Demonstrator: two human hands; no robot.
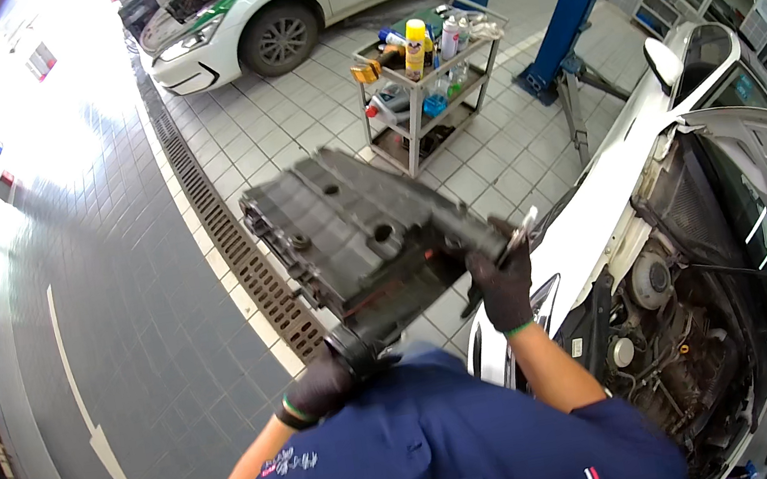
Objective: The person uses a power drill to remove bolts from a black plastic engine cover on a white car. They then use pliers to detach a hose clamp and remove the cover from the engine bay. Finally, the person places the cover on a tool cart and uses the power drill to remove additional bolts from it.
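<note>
Both my hands, in dark gloves, carry a large black plastic engine cover (351,220) in front of my body. It is ribbed, has several round holes and a tubular duct at its near edge. My left hand (321,386) is closed round the near left end of the duct. At the right end of the cover, my right hand (505,291) grips it with bent fingers. Something small and pale (529,218) sticks up by those fingers; I cannot make out what it is. The cover hangs in the air, tilted, and is slightly blurred.
To my right stands a white car with its engine bay (662,346) exposed. A metal trolley (416,125) with spray cans and bottles is ahead, beside a blue lift post (560,25). A green and white car (281,17) stands beyond. A drain grate (223,224) crosses the tiled floor.
</note>
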